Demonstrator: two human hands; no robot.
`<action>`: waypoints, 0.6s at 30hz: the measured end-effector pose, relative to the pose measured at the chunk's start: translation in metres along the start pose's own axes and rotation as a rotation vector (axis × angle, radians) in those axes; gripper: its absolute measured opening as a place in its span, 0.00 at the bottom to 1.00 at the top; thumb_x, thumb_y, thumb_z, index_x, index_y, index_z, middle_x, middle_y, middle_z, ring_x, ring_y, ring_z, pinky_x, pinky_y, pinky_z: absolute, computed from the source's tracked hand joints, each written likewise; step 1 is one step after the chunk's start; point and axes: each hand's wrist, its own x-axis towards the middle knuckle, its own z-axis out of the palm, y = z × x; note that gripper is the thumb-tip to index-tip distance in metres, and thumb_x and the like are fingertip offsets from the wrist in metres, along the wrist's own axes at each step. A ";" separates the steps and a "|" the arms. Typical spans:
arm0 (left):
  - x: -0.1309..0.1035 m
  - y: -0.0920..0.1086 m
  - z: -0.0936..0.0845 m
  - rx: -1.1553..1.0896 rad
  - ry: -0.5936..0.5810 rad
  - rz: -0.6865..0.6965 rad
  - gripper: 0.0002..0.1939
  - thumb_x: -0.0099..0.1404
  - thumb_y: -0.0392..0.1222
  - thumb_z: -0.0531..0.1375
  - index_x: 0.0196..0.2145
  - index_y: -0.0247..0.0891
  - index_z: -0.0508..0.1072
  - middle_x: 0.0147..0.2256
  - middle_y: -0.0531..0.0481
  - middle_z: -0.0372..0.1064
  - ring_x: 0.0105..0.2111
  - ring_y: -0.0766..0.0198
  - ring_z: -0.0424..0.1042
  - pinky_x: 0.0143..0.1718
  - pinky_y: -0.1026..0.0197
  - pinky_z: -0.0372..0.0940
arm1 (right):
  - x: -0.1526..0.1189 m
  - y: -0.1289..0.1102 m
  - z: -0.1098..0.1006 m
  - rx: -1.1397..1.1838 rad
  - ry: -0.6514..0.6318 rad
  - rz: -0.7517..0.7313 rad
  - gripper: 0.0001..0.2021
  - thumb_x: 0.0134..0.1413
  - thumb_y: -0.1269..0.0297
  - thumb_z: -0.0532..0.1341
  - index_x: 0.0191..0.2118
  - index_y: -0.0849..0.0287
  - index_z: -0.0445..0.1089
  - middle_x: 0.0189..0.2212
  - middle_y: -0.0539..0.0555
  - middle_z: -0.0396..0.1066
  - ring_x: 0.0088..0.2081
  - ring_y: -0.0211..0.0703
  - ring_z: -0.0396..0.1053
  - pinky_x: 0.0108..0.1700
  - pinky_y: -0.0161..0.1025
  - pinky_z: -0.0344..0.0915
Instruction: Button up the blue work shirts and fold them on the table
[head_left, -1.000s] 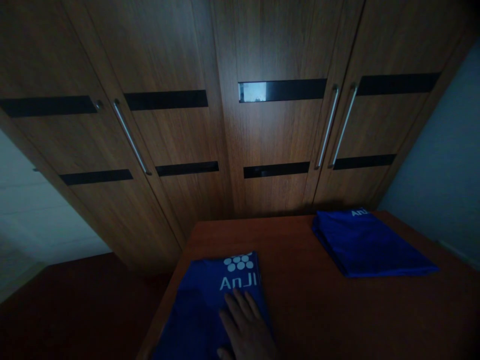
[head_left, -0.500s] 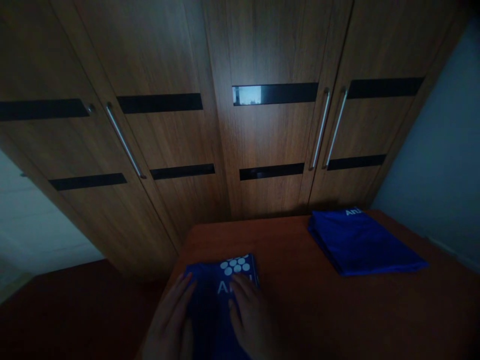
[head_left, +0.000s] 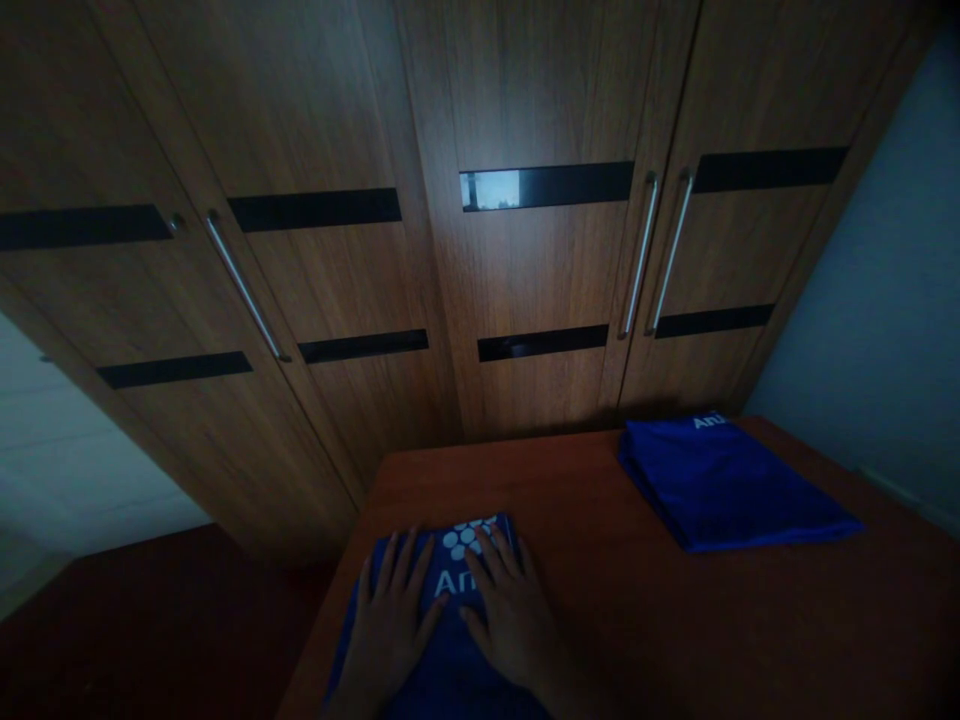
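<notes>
A folded blue cloth (head_left: 442,660) with white lettering and a cluster of white dots lies near the left edge of the reddish-brown table (head_left: 570,500). Both palms rest flat on it. My left hand (head_left: 394,610), fingers spread, presses on its left part. On its right part lies my right hand (head_left: 510,605), also with fingers apart, covering some of the lettering and dots. The near end of the cloth runs out of the bottom of the view. Whether it is a garment or a bag, I cannot tell.
Another folded blue cloth (head_left: 731,490) with white letters lies at the table's far right. Behind the table stands a wooden wardrobe (head_left: 525,270) with long metal handles. A pale blue wall (head_left: 885,330) is on the right, and dark red floor (head_left: 172,610) shows at lower left.
My left hand has moved right and farther up onto the cloth, its fingers spreading flat. My right hand has slid slightly up and right, and its fingers now lie over the dots.
</notes>
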 end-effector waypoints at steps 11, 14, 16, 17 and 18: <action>-0.018 -0.014 -0.010 -0.239 -0.090 -0.364 0.34 0.64 0.56 0.48 0.62 0.34 0.56 0.64 0.37 0.48 0.63 0.46 0.49 0.61 0.41 0.48 | -0.005 -0.004 -0.010 -0.029 -0.024 -0.015 0.30 0.59 0.51 0.53 0.65 0.53 0.50 0.68 0.53 0.35 0.67 0.57 0.31 0.64 0.63 0.31; -0.032 -0.028 -0.020 -0.481 -0.155 -0.535 0.39 0.62 0.60 0.47 0.62 0.28 0.53 0.63 0.34 0.51 0.61 0.49 0.55 0.61 0.46 0.51 | -0.022 -0.010 -0.008 -0.057 -0.010 -0.045 0.32 0.59 0.48 0.53 0.66 0.53 0.49 0.68 0.53 0.31 0.67 0.59 0.30 0.64 0.65 0.33; -0.038 -0.034 -0.031 -0.601 -0.183 -0.617 0.40 0.61 0.61 0.48 0.62 0.28 0.52 0.63 0.35 0.52 0.61 0.48 0.56 0.62 0.45 0.50 | -0.036 -0.010 0.001 -0.072 -0.025 -0.100 0.33 0.58 0.48 0.54 0.66 0.53 0.48 0.68 0.54 0.30 0.67 0.61 0.33 0.64 0.64 0.38; -0.041 -0.035 -0.037 -0.656 -0.196 -0.658 0.41 0.61 0.61 0.49 0.62 0.29 0.53 0.62 0.35 0.53 0.61 0.47 0.56 0.62 0.44 0.50 | -0.042 -0.009 0.007 -0.084 -0.036 -0.127 0.33 0.58 0.48 0.54 0.66 0.52 0.49 0.67 0.55 0.32 0.66 0.61 0.36 0.63 0.63 0.40; -0.044 -0.035 -0.043 -0.716 -0.205 -0.700 0.40 0.60 0.62 0.50 0.62 0.31 0.54 0.62 0.36 0.54 0.60 0.46 0.57 0.61 0.42 0.51 | -0.048 -0.006 0.014 -0.101 -0.045 -0.148 0.32 0.57 0.49 0.55 0.65 0.53 0.51 0.67 0.55 0.34 0.66 0.62 0.40 0.63 0.62 0.43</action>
